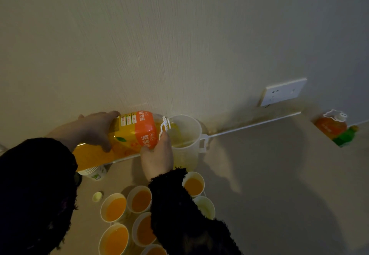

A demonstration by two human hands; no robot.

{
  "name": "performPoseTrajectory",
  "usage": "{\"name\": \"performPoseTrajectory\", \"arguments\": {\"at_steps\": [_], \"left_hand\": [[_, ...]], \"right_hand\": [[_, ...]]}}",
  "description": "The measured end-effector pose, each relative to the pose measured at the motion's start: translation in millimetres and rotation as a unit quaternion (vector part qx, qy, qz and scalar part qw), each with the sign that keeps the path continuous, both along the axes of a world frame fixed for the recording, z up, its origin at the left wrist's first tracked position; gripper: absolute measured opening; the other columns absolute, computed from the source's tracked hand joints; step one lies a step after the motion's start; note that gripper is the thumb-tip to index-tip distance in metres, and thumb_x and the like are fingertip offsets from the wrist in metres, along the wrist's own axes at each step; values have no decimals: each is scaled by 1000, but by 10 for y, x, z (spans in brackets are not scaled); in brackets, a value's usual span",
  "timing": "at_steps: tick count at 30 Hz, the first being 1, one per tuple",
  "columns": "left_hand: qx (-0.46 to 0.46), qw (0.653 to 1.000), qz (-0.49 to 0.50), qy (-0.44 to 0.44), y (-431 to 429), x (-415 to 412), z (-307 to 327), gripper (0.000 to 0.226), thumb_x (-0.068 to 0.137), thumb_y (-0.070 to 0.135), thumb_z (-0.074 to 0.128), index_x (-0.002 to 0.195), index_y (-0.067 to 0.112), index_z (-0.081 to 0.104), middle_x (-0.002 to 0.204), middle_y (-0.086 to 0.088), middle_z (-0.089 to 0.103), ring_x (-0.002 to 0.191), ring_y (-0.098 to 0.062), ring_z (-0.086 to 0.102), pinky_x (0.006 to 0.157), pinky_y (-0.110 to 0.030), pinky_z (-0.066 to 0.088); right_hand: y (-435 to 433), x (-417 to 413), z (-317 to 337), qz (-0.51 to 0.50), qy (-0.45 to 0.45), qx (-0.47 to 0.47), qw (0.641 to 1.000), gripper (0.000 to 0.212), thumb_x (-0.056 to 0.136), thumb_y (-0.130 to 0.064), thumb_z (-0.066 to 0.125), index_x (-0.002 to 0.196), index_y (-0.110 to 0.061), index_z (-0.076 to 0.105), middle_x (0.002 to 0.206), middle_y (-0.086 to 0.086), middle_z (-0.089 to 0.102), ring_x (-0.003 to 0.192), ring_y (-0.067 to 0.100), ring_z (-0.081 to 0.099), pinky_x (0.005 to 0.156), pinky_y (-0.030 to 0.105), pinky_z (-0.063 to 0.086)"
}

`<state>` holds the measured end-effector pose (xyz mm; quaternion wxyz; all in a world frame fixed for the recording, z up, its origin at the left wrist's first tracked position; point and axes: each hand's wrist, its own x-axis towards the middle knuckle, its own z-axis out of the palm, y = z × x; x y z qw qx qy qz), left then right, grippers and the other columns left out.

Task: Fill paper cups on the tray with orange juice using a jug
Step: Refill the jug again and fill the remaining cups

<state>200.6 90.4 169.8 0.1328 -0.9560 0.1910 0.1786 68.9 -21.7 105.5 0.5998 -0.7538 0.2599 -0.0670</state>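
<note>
Head view: a large juice bottle [129, 134] is held tilted almost on its side above the table [259, 164], with its neck aimed into the mouth of a clear plastic jug [186, 134]. The bottle's body is gripped from above by the left hand [95, 128], whose fingers are curled over the label. The bottle's shoulder, beside its white carrying loop, is clasped from below by the right hand [157, 154]. Both hands are closed on the bottle and set apart along it, the right one just beside the jug. The jug is stood upright close to the wall, beyond the hands; how much juice it holds cannot be told. Paper cups [115, 208] are clustered nearer the camera, partly covered by the right sleeve [179, 214]. Several are filled with orange juice, and one pale cup [205, 206] looks unfilled. A small cap [97, 196] is seen left of the cups.
</note>
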Motion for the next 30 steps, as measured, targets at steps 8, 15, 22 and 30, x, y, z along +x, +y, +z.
{"name": "performPoseTrajectory", "arguments": {"at_steps": [8, 15, 22, 30], "left_hand": [[8, 1000, 7, 6, -30, -35, 36, 109, 59, 34, 85, 145, 25, 17, 134, -5, 43, 126, -28, 42, 106, -53, 33], [3, 1000, 11, 8, -29, -22, 15, 111, 58, 33, 86, 145, 25, 18, 134, -4, 43, 125, -29, 42, 106, -54, 33], [-7, 1000, 1, 6, -12, -13, 21, 110, 55, 33, 87, 143, 24, 21, 131, -4, 45, 122, -28, 45, 103, -52, 36], [2, 1000, 5, 5, -49, -28, 33, 109, 57, 33, 86, 144, 25, 20, 133, -4, 44, 125, -28, 43, 105, -52, 34]], "right_hand": [[-31, -27, 26, 6, 1, 13, 1000, 46, 83, -20, 56, 125, -20, 40, 116, 0, 56, 104, 22, 59, 91, 44, 51], [-38, -46, 42, 10, 4, 13, 1000, 50, 83, -19, 56, 130, -21, 38, 120, -1, 55, 106, 22, 58, 93, 43, 50], [-56, -41, 43, 6, 0, 18, 1000, 47, 86, -20, 57, 130, -20, 39, 119, 0, 55, 108, 20, 58, 93, 39, 49], [-77, -51, 57, 8, 1, 23, 1000, 44, 87, -19, 56, 128, -19, 40, 120, 1, 55, 108, 21, 58, 92, 39, 50]]}}
